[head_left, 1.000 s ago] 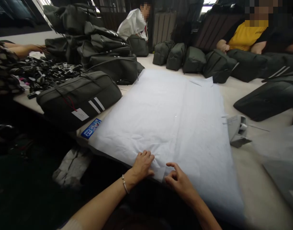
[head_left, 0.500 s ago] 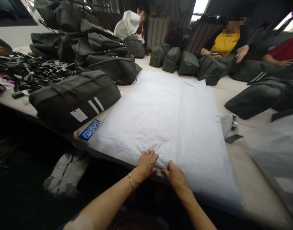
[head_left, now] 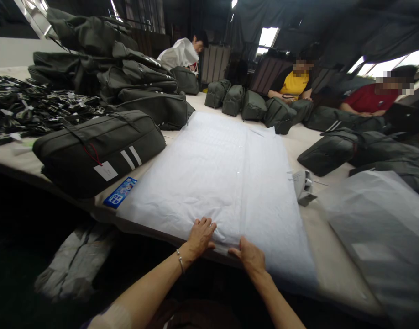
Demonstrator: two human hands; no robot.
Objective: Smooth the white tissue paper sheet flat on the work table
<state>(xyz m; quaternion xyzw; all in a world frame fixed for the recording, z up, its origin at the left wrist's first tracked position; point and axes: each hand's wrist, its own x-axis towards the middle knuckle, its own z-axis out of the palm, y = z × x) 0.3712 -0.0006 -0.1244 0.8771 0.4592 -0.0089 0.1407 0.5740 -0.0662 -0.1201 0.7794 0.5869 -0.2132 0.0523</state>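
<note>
Thin, translucent white sheeting (head_left: pixel 209 164) lies flat over the table in front of me, with a lengthwise seam and creases near its front edge. My left hand (head_left: pixel 201 237) grips that edge, fingers bent on top and thumb pointing right. A short gap away, my right hand (head_left: pixel 250 256) is closed on the same edge, its thumb stretched left and most fingers hidden. Whether the sheeting is one layer or several, I cannot tell. Left of it are a blue printed packet (head_left: pixel 120 193) and a dark green bag (head_left: pixel 103 148) with two white stripes and a white tag.
More dark green bags (head_left: pixel 89 36) are piled at the back left, beside a heap of black straps (head_left: pixel 34 107). A white tape dispenser (head_left: pixel 303 186) stands right of the sheeting, near a translucent plastic sheet (head_left: pixel 377 219). Several people work across the table (head_left: pixel 319 256).
The view has swung to the right and tilted up a little, showing more of the person in red. Both hands stay at the sheeting's front edge, slightly farther apart.
</note>
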